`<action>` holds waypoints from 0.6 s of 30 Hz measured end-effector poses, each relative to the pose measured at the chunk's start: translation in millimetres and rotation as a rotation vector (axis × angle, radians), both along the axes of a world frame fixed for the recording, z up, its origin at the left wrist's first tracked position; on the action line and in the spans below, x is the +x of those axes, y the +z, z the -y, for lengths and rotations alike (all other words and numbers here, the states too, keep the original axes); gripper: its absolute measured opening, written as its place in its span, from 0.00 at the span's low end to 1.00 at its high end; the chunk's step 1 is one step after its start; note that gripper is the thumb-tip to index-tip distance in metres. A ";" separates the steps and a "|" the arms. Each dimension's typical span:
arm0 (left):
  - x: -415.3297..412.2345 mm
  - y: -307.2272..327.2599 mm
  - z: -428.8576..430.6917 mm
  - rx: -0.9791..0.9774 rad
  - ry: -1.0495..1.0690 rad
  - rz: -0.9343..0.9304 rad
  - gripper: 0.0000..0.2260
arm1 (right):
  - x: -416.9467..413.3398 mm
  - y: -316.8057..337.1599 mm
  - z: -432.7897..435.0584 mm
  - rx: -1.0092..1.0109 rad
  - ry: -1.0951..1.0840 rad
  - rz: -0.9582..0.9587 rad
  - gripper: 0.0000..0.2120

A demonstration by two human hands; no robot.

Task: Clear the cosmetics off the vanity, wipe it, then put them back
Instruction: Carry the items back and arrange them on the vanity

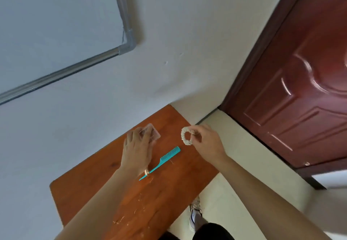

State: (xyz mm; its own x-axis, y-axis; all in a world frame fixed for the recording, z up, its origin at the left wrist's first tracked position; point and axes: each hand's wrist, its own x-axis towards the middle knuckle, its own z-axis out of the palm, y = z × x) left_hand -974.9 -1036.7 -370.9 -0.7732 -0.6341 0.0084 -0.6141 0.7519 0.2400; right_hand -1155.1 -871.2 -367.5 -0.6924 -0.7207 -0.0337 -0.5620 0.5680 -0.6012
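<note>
The vanity is a narrow orange-brown wooden table (169, 192) set against the wall. My right hand (206, 142) pinches a cream scrunchie (185, 136) and holds it in the air above the table's far right corner. My left hand (138, 149) lies over a clear plastic case (153, 131) near the wall, fingers spread on it. A teal tail comb (165, 160) lies on the table between my hands. A small gold item (146, 172) pokes out from under my left wrist, mostly hidden.
The table's surface shows pale scratches toward the near end. A dark red door (300, 89) stands at the right beyond a pale floor. A metal-framed board (56, 33) hangs on the wall at upper left. My shoe (195, 215) is beside the table's near right edge.
</note>
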 end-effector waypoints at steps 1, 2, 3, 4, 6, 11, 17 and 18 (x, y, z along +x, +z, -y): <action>-10.4 1.1 -9.3 -0.012 -0.072 -0.025 0.23 | 1.2 4.5 -21.0 -0.019 -0.069 0.021 0.14; -22.3 2.1 -18.9 -0.027 -0.150 -0.040 0.22 | 1.3 9.8 -43.3 -0.039 -0.132 0.034 0.14; -35.7 5.2 -29.6 -0.050 -0.228 -0.047 0.22 | 0.8 15.5 -66.6 -0.055 -0.191 0.040 0.14; -49.2 9.9 -41.5 -0.075 -0.297 -0.056 0.22 | 0.0 21.8 -90.1 -0.064 -0.245 0.035 0.14; -76.4 24.3 -71.5 -0.103 -0.415 -0.107 0.20 | -2.2 34.9 -137.7 -0.078 -0.347 -0.005 0.14; -126.3 63.6 -177.2 -0.152 -0.668 -0.216 0.21 | 2.6 64.7 -260.0 -0.158 -0.611 -0.086 0.13; -149.1 83.5 -348.2 -0.152 -0.957 -0.335 0.21 | 38.8 62.9 -432.6 -0.217 -0.897 -0.108 0.09; -150.7 84.2 -382.5 -0.135 -0.994 -0.352 0.21 | 48.1 62.1 -464.7 -0.227 -0.937 -0.107 0.09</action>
